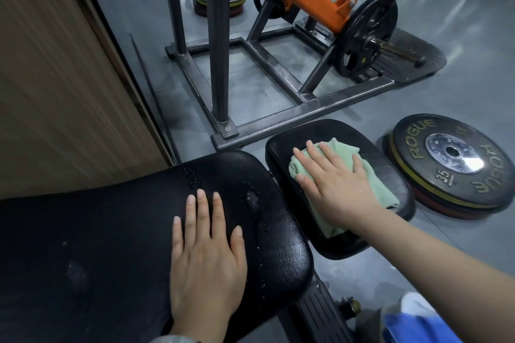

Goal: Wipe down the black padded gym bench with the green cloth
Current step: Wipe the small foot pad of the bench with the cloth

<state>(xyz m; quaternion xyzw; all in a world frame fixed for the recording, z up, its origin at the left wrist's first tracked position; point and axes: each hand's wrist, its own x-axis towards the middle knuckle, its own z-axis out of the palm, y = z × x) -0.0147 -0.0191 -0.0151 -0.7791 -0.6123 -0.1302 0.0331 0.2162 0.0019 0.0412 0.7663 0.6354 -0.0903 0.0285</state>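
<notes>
The black padded gym bench (111, 231) fills the lower left, its smaller seat pad (348, 133) just beyond; the wiping step looks to be on that pad, and droplets on the main pad suggest the next move goes there; the right hand (334, 178) presses the green cloth (387, 192) flat, fingers spread; the left hand (206, 256) rests open, bracing.

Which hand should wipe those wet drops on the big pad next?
Probably the right hand: it already presses the cloth on the small pad. The left hand lies bare on the big pad.
</notes>
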